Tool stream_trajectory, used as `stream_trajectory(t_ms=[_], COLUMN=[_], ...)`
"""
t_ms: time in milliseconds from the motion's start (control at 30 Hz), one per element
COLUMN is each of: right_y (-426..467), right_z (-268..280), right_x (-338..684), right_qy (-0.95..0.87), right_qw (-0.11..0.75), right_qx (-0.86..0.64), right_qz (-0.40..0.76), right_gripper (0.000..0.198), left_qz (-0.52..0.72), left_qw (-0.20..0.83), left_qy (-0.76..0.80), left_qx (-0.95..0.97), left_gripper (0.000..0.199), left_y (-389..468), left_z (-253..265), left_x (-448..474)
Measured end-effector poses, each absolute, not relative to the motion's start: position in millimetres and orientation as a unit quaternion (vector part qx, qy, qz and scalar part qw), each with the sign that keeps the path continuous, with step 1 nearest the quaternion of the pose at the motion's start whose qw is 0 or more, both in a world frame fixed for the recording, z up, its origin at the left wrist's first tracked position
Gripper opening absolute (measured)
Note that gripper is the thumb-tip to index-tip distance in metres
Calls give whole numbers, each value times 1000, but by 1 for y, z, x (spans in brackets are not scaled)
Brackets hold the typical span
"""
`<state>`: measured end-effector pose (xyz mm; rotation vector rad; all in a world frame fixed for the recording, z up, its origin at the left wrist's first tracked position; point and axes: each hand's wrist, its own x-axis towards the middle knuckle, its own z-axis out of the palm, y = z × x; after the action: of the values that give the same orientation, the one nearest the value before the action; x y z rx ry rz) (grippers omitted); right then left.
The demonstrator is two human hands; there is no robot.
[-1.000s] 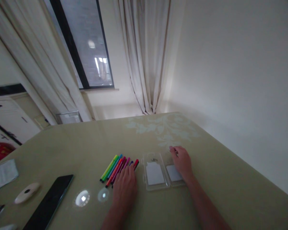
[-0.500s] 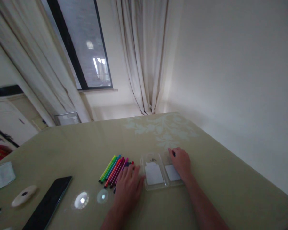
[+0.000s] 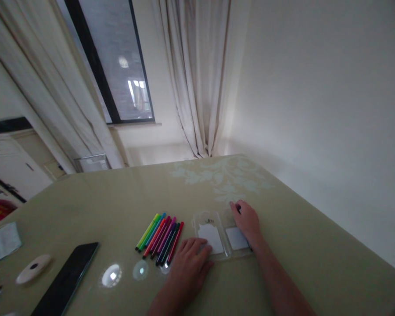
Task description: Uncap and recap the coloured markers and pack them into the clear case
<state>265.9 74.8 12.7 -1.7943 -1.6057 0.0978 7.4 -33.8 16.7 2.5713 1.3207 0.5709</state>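
Observation:
A clear plastic case (image 3: 228, 245) lies opened flat on the table, with a white paper piece (image 3: 213, 237) in its left half and another white piece (image 3: 236, 239) in the right. My left hand (image 3: 190, 265) rests at the lower left corner of the case, fingers stretched out and holding nothing. Over the right half, my right hand (image 3: 247, 220) is closed around a black marker; only its dark ends show, the rest is hidden by the hand. Several coloured markers (image 3: 160, 237) lie side by side left of the case, close to my left hand.
A black phone-like slab (image 3: 66, 278) and a white oval object (image 3: 33, 269) lie on the left of the table (image 3: 118, 202). A pale folded cloth (image 3: 3, 243) is at the left edge. A wall (image 3: 316, 131) borders the right side.
My left hand has moved off the markers, right and toward me, to the case's corner, so the dark and red markers show fully. My right hand has shifted only slightly.

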Motion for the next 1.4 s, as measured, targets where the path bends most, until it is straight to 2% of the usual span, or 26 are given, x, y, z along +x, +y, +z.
stream_trajectory(t_ms=[133,367,533,633,733,800,867,1033,1133,1267,1400], right_y=[73,70,65,59,51,43,34,24,27,37,45], right_z=[23,40,57,59,53,47,43,44,43,37,31], right_x=[267,271,266,243,207,183,165,151,152,154,158], right_qy=[-612,-625,-429,-325,-325,-386,-451,-551,-573,-583,-634], right_qw=[420,455,623,675,660,641,626,598,588,542,483], right_qx=[-661,-594,-539,-500,-509,-506,-503,-484,-472,-471,-507], right_qz=[110,220,369,434,446,430,390,324,321,381,328], right_gripper=[58,69,67,66,67,66,64,57,55,45,29], left_qz=[197,202,207,206,222,242,260,270,257,208,120], left_qw=[112,126,131,128,97,64,36,-26,-69,-103,-123], left_qy=[451,449,447,439,425,408,404,455,473,550,631], left_qx=[863,861,860,865,872,878,876,848,840,802,756], left_gripper=[29,30,32,46,71,77,73,44,46,53,56], left_y=[-35,-33,-33,-34,-35,-35,-36,-33,-24,-10,-3], left_z=[18,14,15,18,22,27,32,30,20,13,13], left_x=[7,6,5,5,5,6,9,19,18,3,-14])
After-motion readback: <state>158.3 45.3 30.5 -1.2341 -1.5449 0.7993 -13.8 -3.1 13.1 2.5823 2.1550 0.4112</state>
